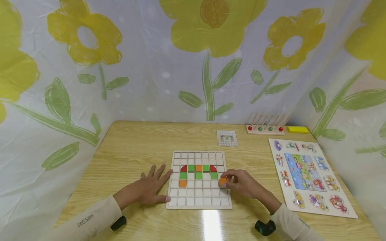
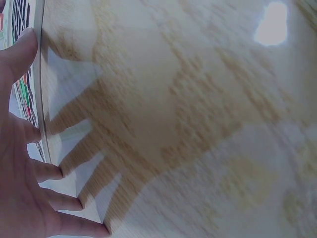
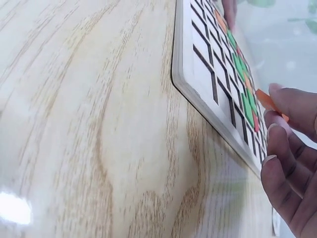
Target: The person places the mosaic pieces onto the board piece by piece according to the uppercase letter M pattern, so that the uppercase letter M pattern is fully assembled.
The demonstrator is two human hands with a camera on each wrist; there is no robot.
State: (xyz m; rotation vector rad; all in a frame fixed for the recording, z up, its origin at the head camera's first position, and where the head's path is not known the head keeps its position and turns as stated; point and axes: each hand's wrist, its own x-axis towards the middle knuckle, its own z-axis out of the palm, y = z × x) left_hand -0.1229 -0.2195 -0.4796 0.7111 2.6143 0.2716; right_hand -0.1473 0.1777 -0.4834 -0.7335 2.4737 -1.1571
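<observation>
A wooden grid board (image 1: 190,201) lies on the table, with red, green and orange tiles set in some of its squares. My right hand (image 1: 243,183) pinches an orange square tile (image 1: 222,181) between thumb and fingers over the board's right edge. In the right wrist view the orange tile (image 3: 266,100) is tilted close to the grid board (image 3: 186,64). My left hand (image 1: 149,187) rests with spread fingers at the board's left edge, its thumb and a fingertip at the rim. The left wrist view shows that hand (image 2: 25,183) with its fingers straight.
A small pattern card (image 1: 227,138) lies behind the board. At the right is a vehicle picture puzzle (image 1: 304,180). Behind it stand a peg rack (image 1: 265,130) with red and green beads and a yellow block (image 1: 298,129). A flowered curtain (image 1: 144,67) surrounds the table.
</observation>
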